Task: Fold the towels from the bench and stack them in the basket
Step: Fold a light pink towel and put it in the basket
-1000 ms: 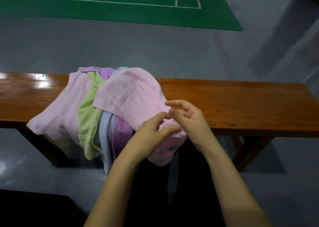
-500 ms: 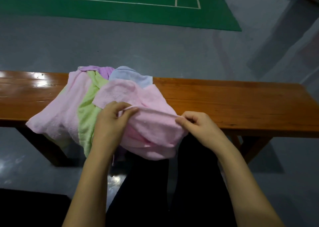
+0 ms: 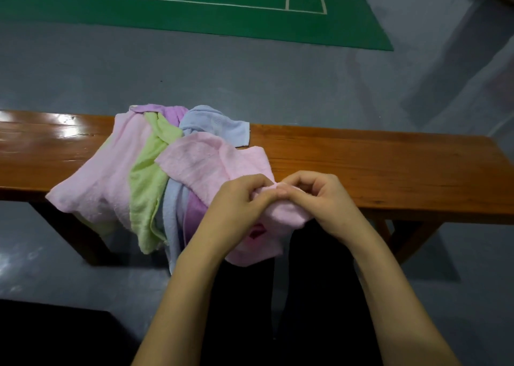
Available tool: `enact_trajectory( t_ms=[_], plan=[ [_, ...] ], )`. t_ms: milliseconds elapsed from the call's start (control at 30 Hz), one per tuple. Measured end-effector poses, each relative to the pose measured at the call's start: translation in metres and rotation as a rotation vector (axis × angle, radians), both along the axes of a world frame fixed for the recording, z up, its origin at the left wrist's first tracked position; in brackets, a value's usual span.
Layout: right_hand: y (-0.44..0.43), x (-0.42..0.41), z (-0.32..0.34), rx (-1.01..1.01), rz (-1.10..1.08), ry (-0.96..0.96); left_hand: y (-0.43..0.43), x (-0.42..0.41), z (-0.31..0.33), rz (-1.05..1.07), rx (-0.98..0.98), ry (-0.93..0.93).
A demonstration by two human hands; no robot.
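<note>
A heap of towels lies on the wooden bench point(image 3: 375, 165) and hangs over its near edge: a pink towel point(image 3: 200, 162) on top, a second pink one point(image 3: 105, 176) at the left, a green one point(image 3: 147, 182), a light blue one point(image 3: 214, 123) and a purple one point(image 3: 169, 111). My left hand point(image 3: 236, 204) and my right hand point(image 3: 319, 196) meet at the near edge of the top pink towel, fingers curled, each pinching its hem. No basket is in view.
The bench's right half is bare wood. Grey floor lies beyond it, with a green court mat point(image 3: 194, 7) at the far side. My dark-clothed legs point(image 3: 319, 296) stand against the bench's near edge.
My left hand has slid right along the pink towel's hem and now meets my right hand. The towel bunches between them, and more of the light blue towel shows behind.
</note>
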State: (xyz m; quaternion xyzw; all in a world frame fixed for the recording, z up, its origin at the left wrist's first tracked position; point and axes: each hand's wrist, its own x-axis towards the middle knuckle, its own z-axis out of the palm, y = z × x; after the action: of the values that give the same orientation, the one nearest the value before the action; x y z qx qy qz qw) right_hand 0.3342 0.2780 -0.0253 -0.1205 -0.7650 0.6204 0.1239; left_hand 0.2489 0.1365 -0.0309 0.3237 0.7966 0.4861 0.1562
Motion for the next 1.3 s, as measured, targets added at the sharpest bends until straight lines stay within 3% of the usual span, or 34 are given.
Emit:
enact_trajectory(
  t_ms=[133,267,433,667,867,1100,1300],
  plan=[
    [0.011,0.008,-0.004,0.107,0.022,-0.182,-0.007,-0.005,0.001,0.105,0.121,0.091],
    [0.012,-0.001,-0.008,0.383,0.007,-0.346,-0.015,-0.008,0.008,0.142,0.245,0.027],
    [0.017,-0.003,-0.007,0.319,-0.171,-0.164,-0.037,-0.025,0.006,0.266,0.189,0.038],
    [0.013,0.000,-0.004,0.315,-0.270,-0.058,-0.040,-0.027,-0.002,0.529,0.047,0.127],
    [-0.013,-0.012,0.005,0.087,-0.021,0.049,0.007,0.011,0.014,0.002,0.138,-0.097],
    [0.005,0.005,0.005,0.148,-0.104,-0.020,0.012,0.014,0.004,0.115,0.101,0.033],
    [0.015,0.007,0.002,0.476,-0.183,-0.144,-0.008,-0.002,0.010,0.260,0.141,0.064]
  ],
)
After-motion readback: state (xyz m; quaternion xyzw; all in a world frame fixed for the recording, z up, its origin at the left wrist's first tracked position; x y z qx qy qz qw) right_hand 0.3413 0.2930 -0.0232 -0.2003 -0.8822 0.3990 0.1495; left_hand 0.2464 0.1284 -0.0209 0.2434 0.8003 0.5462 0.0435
